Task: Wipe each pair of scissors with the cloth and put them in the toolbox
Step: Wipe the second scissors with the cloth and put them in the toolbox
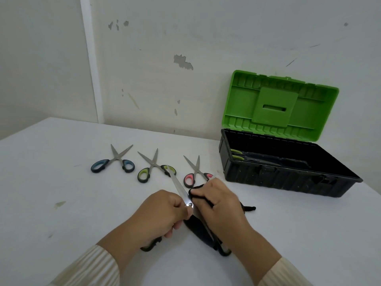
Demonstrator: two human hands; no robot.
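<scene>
My left hand [159, 215] grips an open pair of black-handled scissors [179, 185] near the pivot, one blade pointing up and away. My right hand [221, 205] presses a black cloth [196, 191] against the other blade, which it covers. Three more pairs lie open on the white table: blue-handled scissors [115, 162] at the left, green-handled scissors [151, 167] in the middle, pink-handled scissors [195, 172] at the right. The toolbox [284, 180] stands at the right, black with its green lid [278, 106] raised. Green-handled items [237, 154] lie inside at its left end.
The white table [61, 182] runs to a scuffed white wall behind. The toolbox lid leans back toward the wall. A corner of the black cloth [250, 208] sticks out to the right of my right hand.
</scene>
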